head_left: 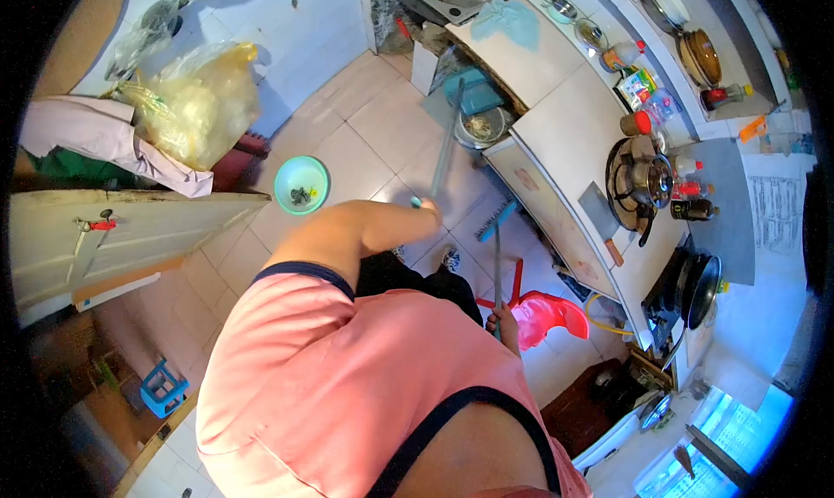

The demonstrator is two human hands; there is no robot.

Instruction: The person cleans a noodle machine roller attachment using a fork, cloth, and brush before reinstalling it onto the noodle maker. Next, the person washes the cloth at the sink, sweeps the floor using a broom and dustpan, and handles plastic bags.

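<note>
My left hand (pixel 427 218) is closed round the end of a long handle (pixel 447 151), which runs up to a teal dustpan (pixel 477 92) beside a metal pot (pixel 484 126) at the counter's base. In my right hand (pixel 505 326) is the grey stick of a broom (pixel 497 222). The broom's blue head with dark bristles rests on the tiled floor near the cabinet front. A red plastic stool (pixel 547 316) is just right of my right hand. My feet stand on the tiles between the two tools.
A mint-green basin (pixel 301 185) with dark scraps sits on the floor at the left. Along the right runs a counter (pixel 565 125) bearing a cleaver (pixel 599 216), a gas stove (pixel 638 181) and bottles. A door (pixel 130 237) and hanging plastic bags (pixel 200 107) are at the left.
</note>
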